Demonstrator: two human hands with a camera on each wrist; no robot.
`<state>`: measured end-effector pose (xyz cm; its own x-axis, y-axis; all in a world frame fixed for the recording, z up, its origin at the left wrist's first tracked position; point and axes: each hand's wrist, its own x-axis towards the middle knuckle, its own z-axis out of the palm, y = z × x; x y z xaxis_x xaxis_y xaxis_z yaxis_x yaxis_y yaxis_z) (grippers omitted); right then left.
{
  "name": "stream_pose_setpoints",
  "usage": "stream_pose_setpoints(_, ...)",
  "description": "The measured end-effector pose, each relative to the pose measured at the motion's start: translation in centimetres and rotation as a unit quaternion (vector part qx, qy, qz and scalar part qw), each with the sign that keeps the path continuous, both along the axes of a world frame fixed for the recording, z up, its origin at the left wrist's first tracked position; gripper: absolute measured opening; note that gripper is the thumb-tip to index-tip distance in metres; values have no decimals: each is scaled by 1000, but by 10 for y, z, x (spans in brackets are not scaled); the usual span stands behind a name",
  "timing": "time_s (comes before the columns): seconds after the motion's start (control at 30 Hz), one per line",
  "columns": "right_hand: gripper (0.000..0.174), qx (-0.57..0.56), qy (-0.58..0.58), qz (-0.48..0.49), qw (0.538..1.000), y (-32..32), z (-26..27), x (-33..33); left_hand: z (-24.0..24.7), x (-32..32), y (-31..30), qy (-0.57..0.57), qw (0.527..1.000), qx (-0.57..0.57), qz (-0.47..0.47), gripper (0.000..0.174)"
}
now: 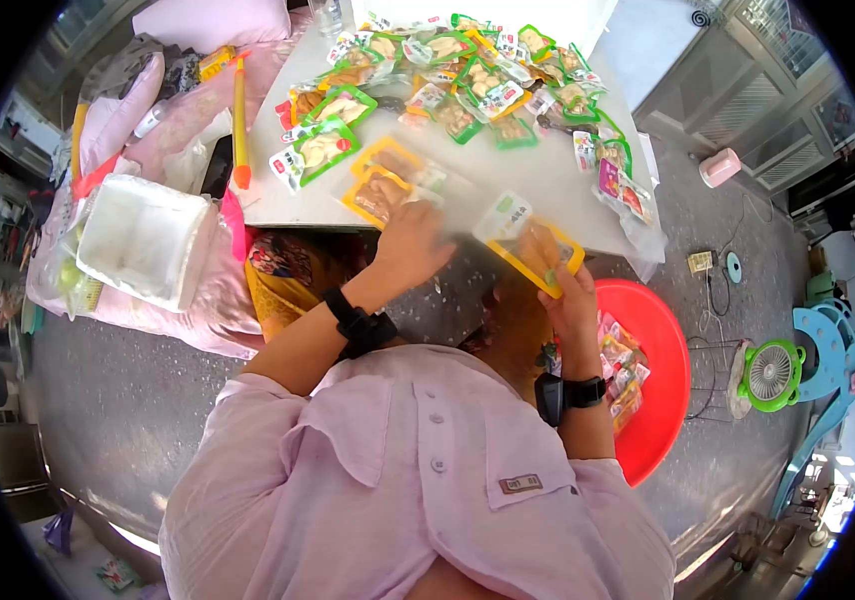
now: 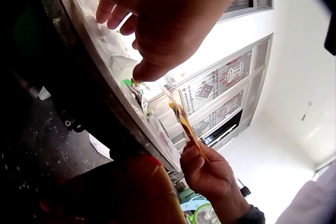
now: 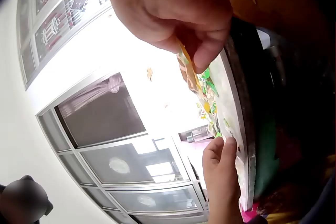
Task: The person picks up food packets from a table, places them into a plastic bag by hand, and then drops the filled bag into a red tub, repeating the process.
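My right hand [image 1: 575, 300] pinches a yellow-edged food packet [image 1: 530, 244] by its lower corner, over the near table edge. In the right wrist view that packet [image 3: 190, 71] is seen nearly edge-on between thumb and fingers. My left hand [image 1: 413, 248], slightly blurred, is at the table's front edge, its fingertips overlapping a yellow-edged packet [image 1: 380, 197] in the head view. The left wrist view shows the left hand [image 2: 163, 24] with loosely bent fingers and nothing between them. Another yellow-edged packet [image 1: 394, 158] lies just behind, and two green-edged packets [image 1: 320, 150] lie to the left.
Many mixed packets [image 1: 483, 85] are heaped at the back of the white table [image 1: 278, 205]. A red basin [image 1: 663, 380] with small colourful packets stands at my right. On the pink-covered surface at left sits a white foam box [image 1: 143, 240]. A green fan [image 1: 772, 375] stands farther right.
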<state>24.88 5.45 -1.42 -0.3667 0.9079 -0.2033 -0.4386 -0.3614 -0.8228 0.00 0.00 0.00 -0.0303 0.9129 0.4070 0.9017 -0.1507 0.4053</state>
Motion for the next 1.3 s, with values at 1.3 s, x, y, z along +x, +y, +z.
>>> stream_pose_setpoints(1.3, 9, 532, -158, 127, 822, 43, -45, -138, -4, 4, -7, 20, 991, 126, -43, 13)
